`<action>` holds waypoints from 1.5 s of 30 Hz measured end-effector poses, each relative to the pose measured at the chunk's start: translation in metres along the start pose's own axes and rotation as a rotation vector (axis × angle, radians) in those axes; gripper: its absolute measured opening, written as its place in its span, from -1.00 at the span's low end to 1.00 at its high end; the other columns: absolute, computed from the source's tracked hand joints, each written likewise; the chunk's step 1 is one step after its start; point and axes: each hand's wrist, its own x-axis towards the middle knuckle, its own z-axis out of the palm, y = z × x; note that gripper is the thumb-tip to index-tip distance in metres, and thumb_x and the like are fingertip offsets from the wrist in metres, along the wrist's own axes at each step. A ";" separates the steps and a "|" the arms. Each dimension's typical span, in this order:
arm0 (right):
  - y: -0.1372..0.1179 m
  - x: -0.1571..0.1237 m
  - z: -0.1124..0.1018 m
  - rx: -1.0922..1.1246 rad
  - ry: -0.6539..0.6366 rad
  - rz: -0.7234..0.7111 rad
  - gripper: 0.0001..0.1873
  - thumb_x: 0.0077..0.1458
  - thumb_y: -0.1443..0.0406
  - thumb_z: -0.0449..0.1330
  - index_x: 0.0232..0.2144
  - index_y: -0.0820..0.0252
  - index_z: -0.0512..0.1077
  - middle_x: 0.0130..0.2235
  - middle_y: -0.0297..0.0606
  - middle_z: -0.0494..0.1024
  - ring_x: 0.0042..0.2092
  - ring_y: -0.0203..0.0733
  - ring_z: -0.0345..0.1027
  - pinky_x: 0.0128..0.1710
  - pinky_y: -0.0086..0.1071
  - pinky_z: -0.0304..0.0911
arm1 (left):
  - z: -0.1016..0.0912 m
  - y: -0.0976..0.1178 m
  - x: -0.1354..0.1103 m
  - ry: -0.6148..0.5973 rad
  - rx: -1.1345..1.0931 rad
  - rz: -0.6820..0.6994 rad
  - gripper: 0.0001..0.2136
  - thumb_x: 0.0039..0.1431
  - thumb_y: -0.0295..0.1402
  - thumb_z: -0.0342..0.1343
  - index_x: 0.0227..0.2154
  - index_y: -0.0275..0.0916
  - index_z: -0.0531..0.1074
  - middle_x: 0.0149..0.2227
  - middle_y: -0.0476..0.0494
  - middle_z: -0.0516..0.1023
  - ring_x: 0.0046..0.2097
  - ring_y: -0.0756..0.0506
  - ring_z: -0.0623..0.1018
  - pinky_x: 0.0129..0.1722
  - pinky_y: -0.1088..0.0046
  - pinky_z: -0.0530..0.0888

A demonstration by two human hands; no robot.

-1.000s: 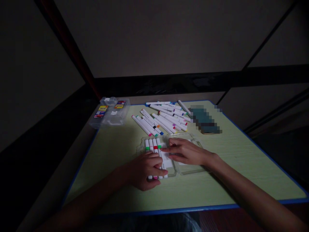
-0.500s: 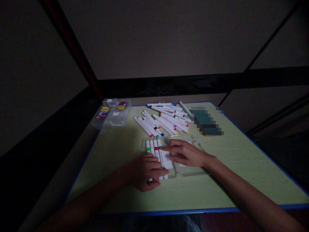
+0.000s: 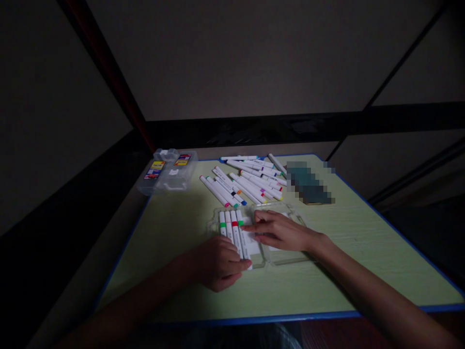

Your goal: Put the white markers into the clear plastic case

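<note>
Several white markers stand side by side in the left half of an open clear plastic case (image 3: 259, 264), with green and red bands near their upper ends. My left hand (image 3: 218, 261) is curled over their lower ends, its index fingertip on the bottom of the rightmost marker (image 3: 244, 240). The fingers cover the lower parts of the others. My right hand (image 3: 281, 231) lies over the case's hinge side. Its index finger reaches out to the green band of that same marker, the thumb is apart, and the other fingers are bent.
Many loose white markers (image 3: 250, 182) with coloured ends lie in a pile beyond the case. Closed clear plastic cases (image 3: 174, 177) with labels sit at the table's far left. A pixelated dark teal flat object (image 3: 308, 182) lies at the right. The table (image 3: 174, 232) has a blue edge.
My left hand's fingers have drawn in and slid slightly down the markers, uncovering more of them. My right hand stays nearly still at the rightmost marker.
</note>
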 end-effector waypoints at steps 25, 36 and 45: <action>-0.002 -0.003 0.002 -0.081 0.020 -0.008 -0.64 0.19 0.22 -0.09 -0.02 0.18 0.29 -0.36 -0.23 0.33 -0.31 -0.22 0.19 -0.28 -0.31 0.13 | -0.011 -0.041 -0.023 0.072 0.048 -0.378 -0.75 0.13 -0.42 -0.10 -0.17 -0.30 0.40 -0.42 -0.12 0.41 -0.35 -0.01 0.35 -0.33 0.46 0.32; -0.004 -0.002 0.001 -0.069 0.017 -0.054 -0.66 0.20 0.28 -0.12 -0.04 0.14 0.30 -0.37 -0.26 0.33 -0.31 -0.23 0.19 -0.28 -0.30 0.06 | -0.011 -0.040 -0.020 -0.020 0.057 -0.366 -0.74 0.15 -0.45 -0.13 -0.17 -0.26 0.41 -0.46 -0.08 0.33 -0.43 0.01 0.28 -0.46 0.50 0.21; -0.009 0.000 0.002 -0.067 0.000 -0.035 -0.66 0.21 0.27 -0.12 -0.02 0.15 0.30 -0.37 -0.26 0.34 -0.32 -0.26 0.20 -0.26 -0.32 0.04 | -0.015 -0.039 -0.021 -0.043 0.036 -0.365 -0.73 0.15 -0.45 -0.14 -0.19 -0.26 0.43 -0.50 -0.07 0.31 -0.45 0.02 0.27 -0.48 0.52 0.17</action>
